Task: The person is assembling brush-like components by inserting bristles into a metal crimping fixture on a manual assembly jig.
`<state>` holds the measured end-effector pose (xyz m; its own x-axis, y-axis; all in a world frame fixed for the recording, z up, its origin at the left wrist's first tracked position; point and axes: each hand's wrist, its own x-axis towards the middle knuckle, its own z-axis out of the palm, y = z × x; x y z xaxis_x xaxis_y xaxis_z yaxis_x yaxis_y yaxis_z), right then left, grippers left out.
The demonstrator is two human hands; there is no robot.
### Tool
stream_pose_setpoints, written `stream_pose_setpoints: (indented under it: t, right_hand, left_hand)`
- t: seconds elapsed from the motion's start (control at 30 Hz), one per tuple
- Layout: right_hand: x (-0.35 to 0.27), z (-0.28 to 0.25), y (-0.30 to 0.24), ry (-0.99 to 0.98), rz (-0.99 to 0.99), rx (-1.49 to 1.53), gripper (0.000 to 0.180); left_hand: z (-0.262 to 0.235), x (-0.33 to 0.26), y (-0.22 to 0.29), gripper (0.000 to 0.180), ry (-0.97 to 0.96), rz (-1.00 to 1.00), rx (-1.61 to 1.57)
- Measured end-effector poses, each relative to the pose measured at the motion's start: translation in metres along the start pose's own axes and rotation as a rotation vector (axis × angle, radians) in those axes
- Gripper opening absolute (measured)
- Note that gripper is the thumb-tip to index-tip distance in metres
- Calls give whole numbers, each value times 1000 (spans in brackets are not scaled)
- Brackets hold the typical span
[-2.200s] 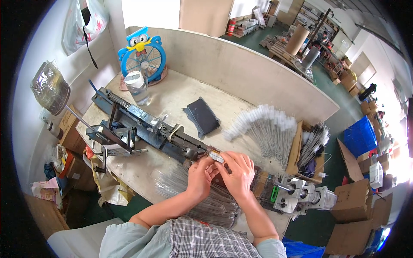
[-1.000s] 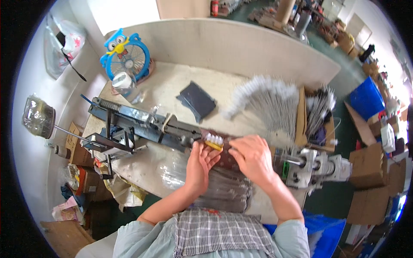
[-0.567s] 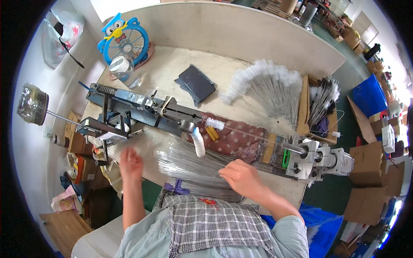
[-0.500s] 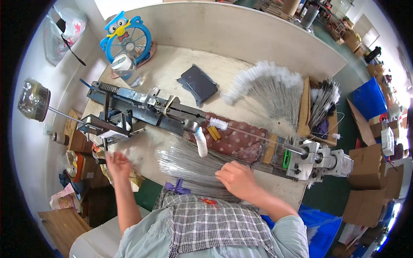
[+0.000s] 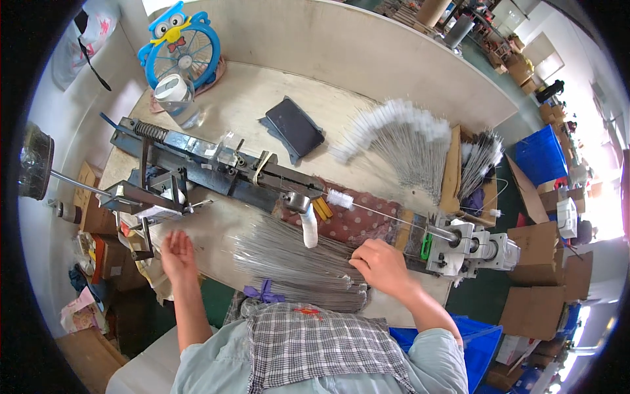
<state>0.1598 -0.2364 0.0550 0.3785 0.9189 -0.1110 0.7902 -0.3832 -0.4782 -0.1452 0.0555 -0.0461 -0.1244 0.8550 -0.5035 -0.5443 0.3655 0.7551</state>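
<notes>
Across the pale bench (image 5: 236, 111), near a long dark-metal machine (image 5: 252, 190) and silver wires (image 5: 295, 253), are a half-open, empty left hand (image 5: 178, 255) and a curled right hand (image 5: 382, 266), hold unclear, while the white cylindrical brush (image 5: 340, 199), stem toward the silver spindle (image 5: 443, 234), seems mid-twist, any next grasp likely needing a pinch.

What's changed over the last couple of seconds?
Both hands came away from the white-bristled brush. The left hand went left, now open beside the black crank; the right hand drew back near the wire bundle's right end. The bristles shifted slightly right. Blue fan, dark flat case, fanned brushes: unchanged.
</notes>
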Motion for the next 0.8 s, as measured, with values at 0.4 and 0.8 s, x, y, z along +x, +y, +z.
stream_pose_setpoints:
  t: [0.4,0.8]
  right_hand:
    - [-9,10,18,-23,100,135,25]
    - [0,-8,31,-15,105,113,17]
  left_hand:
    - [131,-176,-94,29,-697,-299,488]
    - [169,-170,18,49,-865,-1194,-141]
